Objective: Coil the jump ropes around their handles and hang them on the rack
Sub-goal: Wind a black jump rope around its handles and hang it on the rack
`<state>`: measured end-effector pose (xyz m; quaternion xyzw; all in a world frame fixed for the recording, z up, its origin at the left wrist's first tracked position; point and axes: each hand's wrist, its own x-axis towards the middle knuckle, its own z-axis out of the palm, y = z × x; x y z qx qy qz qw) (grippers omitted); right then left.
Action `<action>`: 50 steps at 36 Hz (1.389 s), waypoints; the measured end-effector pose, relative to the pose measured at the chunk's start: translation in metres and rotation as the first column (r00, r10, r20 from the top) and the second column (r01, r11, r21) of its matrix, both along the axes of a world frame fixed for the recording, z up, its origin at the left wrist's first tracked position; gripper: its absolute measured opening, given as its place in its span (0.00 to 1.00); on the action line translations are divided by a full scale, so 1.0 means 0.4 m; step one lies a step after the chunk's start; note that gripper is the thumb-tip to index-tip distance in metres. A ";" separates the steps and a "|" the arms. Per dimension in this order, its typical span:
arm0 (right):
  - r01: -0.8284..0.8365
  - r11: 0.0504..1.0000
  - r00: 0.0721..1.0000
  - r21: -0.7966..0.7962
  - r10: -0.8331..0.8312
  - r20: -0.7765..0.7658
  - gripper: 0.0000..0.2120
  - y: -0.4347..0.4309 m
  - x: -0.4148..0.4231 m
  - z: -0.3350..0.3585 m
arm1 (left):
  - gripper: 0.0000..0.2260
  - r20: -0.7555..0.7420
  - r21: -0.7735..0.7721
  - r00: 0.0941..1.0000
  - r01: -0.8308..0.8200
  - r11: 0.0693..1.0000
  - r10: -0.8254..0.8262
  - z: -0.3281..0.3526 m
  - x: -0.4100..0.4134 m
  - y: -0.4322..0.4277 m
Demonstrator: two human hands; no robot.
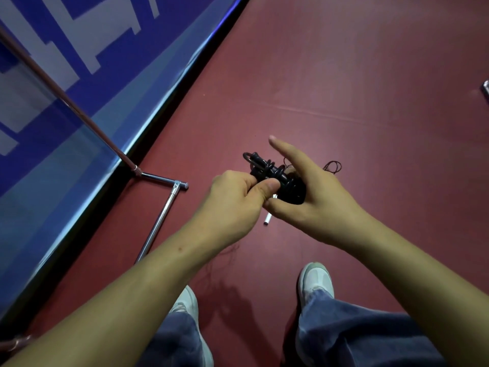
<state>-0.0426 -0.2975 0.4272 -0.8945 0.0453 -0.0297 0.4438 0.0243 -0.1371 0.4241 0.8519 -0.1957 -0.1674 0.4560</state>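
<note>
A person's left hand point(235, 200) pinches a coiled black jump rope point(280, 178) between thumb and fingers while the right hand point(315, 200) grips the bundle, thumb beneath and forefinger outstretched, above the red floor point(344, 88) beside a chrome rack base point(158, 223).

Dim, soft-focus, wide-angle edge distortion

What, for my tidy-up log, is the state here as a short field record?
rope: black jump rope, coiled in a bundle, held above the red floor
left hand: pinches its near side
right hand: holds it, thumb beneath, index finger straight
rack: metal frame standing on the floor, to the left
stage: coiled, not yet hung
</note>
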 end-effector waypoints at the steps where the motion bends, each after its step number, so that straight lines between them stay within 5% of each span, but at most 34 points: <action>1: -0.017 1.000 1.000 -0.017 0.017 0.013 0.34 -0.003 0.000 0.000 | 0.21 -0.019 -0.005 1.000 0.000 1.000 0.000 0.001 0.000 0.002; 5: -0.029 0.997 0.998 -0.071 0.033 0.054 0.21 -0.007 0.002 -0.005 | 0.23 -0.096 0.023 0.995 0.022 0.999 -0.020 0.009 -0.001 0.011; 9: -0.020 0.996 0.998 -0.091 0.025 0.055 0.20 -0.008 0.006 -0.011 | 0.23 -0.111 0.116 0.991 0.083 0.990 -0.070 0.019 0.008 0.025; 17: 0.002 0.981 0.997 -0.194 -0.017 -0.081 0.24 -0.014 0.015 -0.022 | 0.10 0.064 0.424 0.973 0.175 0.888 -0.223 0.034 0.031 0.073; 24: 0.005 0.955 0.979 -0.297 -0.064 -0.192 0.24 -0.027 0.021 -0.043 | 0.11 0.263 0.645 0.847 0.201 0.738 -0.461 0.065 -0.005 0.068; 34: 0.112 0.978 0.970 -0.176 -0.146 -0.194 0.22 -0.032 0.019 -0.042 | 0.19 0.144 0.447 0.898 0.315 0.837 -0.415 0.071 0.002 0.079; 39: -0.201 0.950 0.935 -0.238 0.114 -0.336 0.23 -0.026 0.003 -0.029 | 0.09 0.265 0.475 0.832 0.327 0.817 -0.487 0.074 0.014 0.098; 43: -0.393 0.910 0.874 -0.133 0.324 -0.363 0.24 -0.009 -0.022 0.018 | 0.06 0.341 0.302 0.833 0.341 0.890 -0.435 0.082 0.050 0.126; 50: -0.355 0.923 0.891 0.147 0.382 -0.247 0.20 0.021 -0.041 0.056 | 0.03 0.044 0.021 0.968 0.248 0.968 -0.249 0.065 0.081 0.135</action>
